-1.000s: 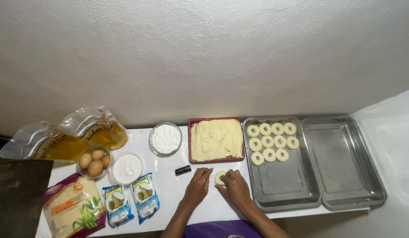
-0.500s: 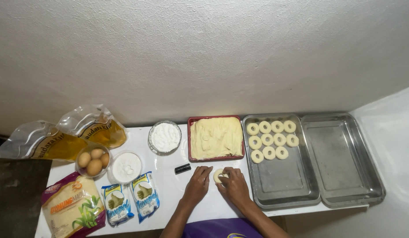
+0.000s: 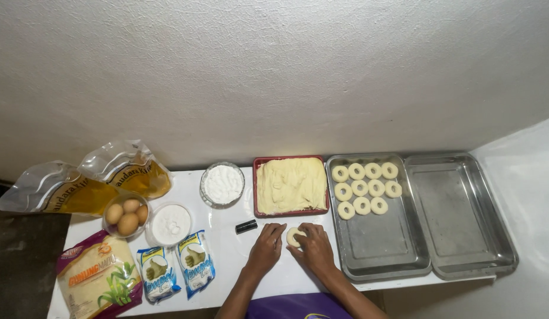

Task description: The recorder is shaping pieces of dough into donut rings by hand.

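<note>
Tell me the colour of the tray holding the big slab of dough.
Red: the dough tray shows a red rim in the head view.

Single head view: my camera looks steeply down from well above the white table (image 3: pixel 227 260), facing the wall (image 3: pixel 274 71); no second view.

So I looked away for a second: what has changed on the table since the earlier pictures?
Very little. Both hands, left and right, stay closed around the dough piece on the white table, shifting only slightly. The dough rings in the steel tray, the red dough tray and the bowls are unmoved.
</note>
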